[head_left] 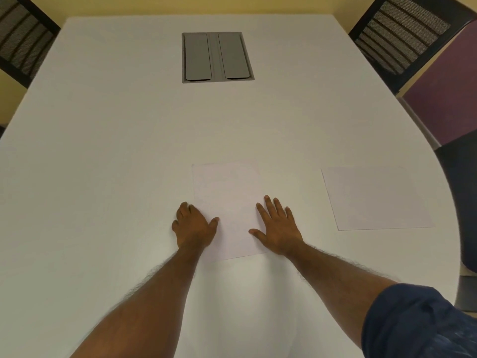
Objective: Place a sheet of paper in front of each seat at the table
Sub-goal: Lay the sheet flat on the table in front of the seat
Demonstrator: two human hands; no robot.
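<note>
1. The table (103, 151) is wide and white, with a grey hatch (217, 56) set in it well beyond the hands. Two chairs show at the far corners, the left chair (20, 40) and the right chair (402, 37), and neither has paper in front of it yet, so I judge the task part done.
2. One sheet (229, 200) lies between the hands. The second sheet (374, 197) lies flat, well to the right of the right hand, near the table's curved edge.
3. The left hand (193, 227) rests at the sheet's left edge, fingers curled, thumb on the paper; nothing is pinched. The right hand (277, 226) lies flat and spread on the sheet's right edge, its grip open.
4. To do this step well: press lightly with both palms, square the sheet to the near table edge, then lift the hands straight up so it does not slide or skew.
5. Hard to make out: white paper on white table, so the sheet's far corners are faint. I cannot tell whether it is one sheet or a thin stack. The seat nearest the second sheet is cut off at the right, and the near seat is out of view.
</note>
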